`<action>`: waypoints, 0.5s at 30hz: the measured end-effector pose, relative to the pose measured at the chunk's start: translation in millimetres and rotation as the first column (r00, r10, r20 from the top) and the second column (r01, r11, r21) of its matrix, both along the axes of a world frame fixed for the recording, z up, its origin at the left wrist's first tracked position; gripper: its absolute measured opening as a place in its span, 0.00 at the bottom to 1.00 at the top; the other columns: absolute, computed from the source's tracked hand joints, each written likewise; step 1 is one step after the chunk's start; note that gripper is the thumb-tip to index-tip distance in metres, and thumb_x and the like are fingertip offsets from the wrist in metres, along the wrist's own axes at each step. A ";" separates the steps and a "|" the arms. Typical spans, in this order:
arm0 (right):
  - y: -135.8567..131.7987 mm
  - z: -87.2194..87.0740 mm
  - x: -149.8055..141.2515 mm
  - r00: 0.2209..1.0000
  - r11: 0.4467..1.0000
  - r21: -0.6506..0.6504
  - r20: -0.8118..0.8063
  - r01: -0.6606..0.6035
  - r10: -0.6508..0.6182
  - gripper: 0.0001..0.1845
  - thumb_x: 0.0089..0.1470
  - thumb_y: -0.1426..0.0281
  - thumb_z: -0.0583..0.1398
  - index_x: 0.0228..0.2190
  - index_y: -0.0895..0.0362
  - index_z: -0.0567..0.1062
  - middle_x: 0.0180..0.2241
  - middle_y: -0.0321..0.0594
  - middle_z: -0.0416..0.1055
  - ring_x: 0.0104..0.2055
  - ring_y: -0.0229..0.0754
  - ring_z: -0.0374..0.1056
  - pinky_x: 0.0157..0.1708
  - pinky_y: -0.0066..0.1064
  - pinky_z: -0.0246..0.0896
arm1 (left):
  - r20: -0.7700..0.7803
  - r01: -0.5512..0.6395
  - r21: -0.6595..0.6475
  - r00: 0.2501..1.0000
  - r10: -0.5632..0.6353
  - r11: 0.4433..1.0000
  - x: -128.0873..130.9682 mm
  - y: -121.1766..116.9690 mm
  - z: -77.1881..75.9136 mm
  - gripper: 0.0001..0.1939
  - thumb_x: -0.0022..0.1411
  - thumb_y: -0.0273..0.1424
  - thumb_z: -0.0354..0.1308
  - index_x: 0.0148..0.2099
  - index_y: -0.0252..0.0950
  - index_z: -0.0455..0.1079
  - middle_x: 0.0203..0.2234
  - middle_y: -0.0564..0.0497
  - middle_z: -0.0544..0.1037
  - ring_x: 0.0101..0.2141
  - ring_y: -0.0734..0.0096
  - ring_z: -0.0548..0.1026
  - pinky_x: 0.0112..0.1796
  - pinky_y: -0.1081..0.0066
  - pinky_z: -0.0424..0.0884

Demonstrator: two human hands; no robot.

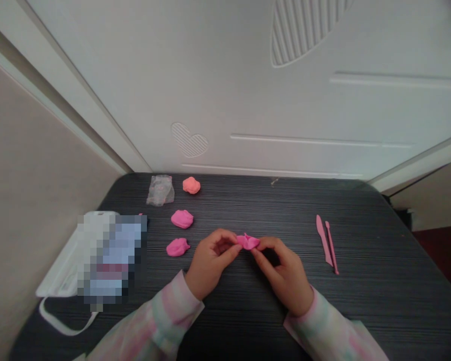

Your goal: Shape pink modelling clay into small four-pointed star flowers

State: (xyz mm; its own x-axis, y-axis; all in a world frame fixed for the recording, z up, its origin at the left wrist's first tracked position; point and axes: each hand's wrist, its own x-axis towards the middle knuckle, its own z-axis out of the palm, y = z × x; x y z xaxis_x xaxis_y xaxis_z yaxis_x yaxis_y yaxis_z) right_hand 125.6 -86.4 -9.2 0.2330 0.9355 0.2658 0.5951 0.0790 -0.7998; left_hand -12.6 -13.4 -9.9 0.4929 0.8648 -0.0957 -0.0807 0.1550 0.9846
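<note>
A small flattened piece of pink clay (248, 241) is pinched between both hands just above the dark table (379, 260). My left hand (212, 260) grips its left side with thumb and fingers closed. My right hand (283, 273) pinches its right side the same way. Two pink clay lumps (182, 219) (178, 247) lie to the left of my left hand. An orange-pink lump (191, 185) sits farther back near the table's far edge.
Two pink plastic modelling tools (325, 240) lie side by side to the right of my hands. A crumpled clear plastic wrapper (160, 190) rests at the back left. A white case with a strap (60, 273) sits at the left edge. A white door stands behind the table.
</note>
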 end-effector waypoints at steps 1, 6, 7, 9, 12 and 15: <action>-0.2 0.1 -0.3 1.000 1.000 -0.001 -0.007 0.007 -0.007 0.01 0.49 0.71 0.55 0.28 0.54 0.65 0.29 0.36 0.71 0.32 0.37 0.68 0.33 0.29 0.64 | 0.023 -0.002 -0.025 1.000 0.003 1.000 0.5 0.0 -0.1 0.05 0.46 0.25 0.59 0.27 0.33 0.64 0.25 0.53 0.72 0.26 0.76 0.71 0.31 0.74 0.69; -0.9 -2.6 -0.2 0.998 0.999 -0.018 -0.049 0.039 -0.040 0.08 0.48 0.70 0.57 0.33 0.54 0.63 0.32 0.39 0.70 0.34 0.38 0.68 0.34 0.31 0.65 | 0.083 0.003 -0.086 0.997 0.004 0.996 0.5 2.1 -0.6 0.07 0.46 0.22 0.60 0.28 0.33 0.64 0.27 0.53 0.73 0.29 0.77 0.72 0.33 0.75 0.69; -0.9 -3.4 0.2 0.997 0.999 -0.025 -0.055 0.047 -0.048 0.10 0.48 0.70 0.56 0.35 0.55 0.63 0.32 0.39 0.70 0.34 0.38 0.69 0.35 0.32 0.65 | 0.079 0.003 -0.087 0.997 0.004 0.996 0.1 2.6 -0.5 0.07 0.45 0.23 0.60 0.28 0.33 0.65 0.27 0.53 0.73 0.29 0.77 0.72 0.33 0.75 0.69; -0.5 -4.4 1.1 0.997 0.998 -0.047 -0.068 0.040 -0.044 0.12 0.48 0.69 0.56 0.38 0.55 0.63 0.33 0.39 0.71 0.35 0.38 0.69 0.36 0.32 0.65 | 0.076 0.012 -0.095 0.997 -0.005 0.995 -0.7 3.5 -0.5 0.07 0.45 0.23 0.60 0.29 0.33 0.65 0.27 0.52 0.73 0.30 0.76 0.72 0.33 0.74 0.70; -0.1 -3.1 2.2 0.997 0.996 -0.087 -0.081 -0.011 0.004 0.09 0.49 0.69 0.56 0.36 0.54 0.67 0.33 0.39 0.72 0.35 0.38 0.69 0.36 0.32 0.65 | 0.095 0.038 -0.133 0.995 -0.026 0.990 -1.7 4.3 -1.1 0.09 0.44 0.23 0.61 0.31 0.33 0.66 0.26 0.52 0.74 0.30 0.75 0.73 0.34 0.73 0.70; -0.3 0.1 2.7 0.995 0.994 -0.110 -0.095 -0.027 0.016 0.07 0.49 0.69 0.56 0.33 0.54 0.70 0.31 0.37 0.72 0.34 0.39 0.69 0.34 0.32 0.65 | 0.122 0.036 -0.176 0.992 -0.015 0.984 -2.0 4.6 -2.7 0.12 0.44 0.23 0.62 0.33 0.34 0.65 0.27 0.52 0.74 0.30 0.75 0.73 0.34 0.73 0.70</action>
State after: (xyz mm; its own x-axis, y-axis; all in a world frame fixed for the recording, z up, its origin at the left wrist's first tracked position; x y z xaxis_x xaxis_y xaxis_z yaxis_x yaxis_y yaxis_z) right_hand 128.3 -86.7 -9.1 0.2317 0.9629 0.1380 0.5159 -0.0013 -0.8566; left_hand -14.6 -8.8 -12.6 0.5320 0.8262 -0.1853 -0.1903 0.3299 0.9246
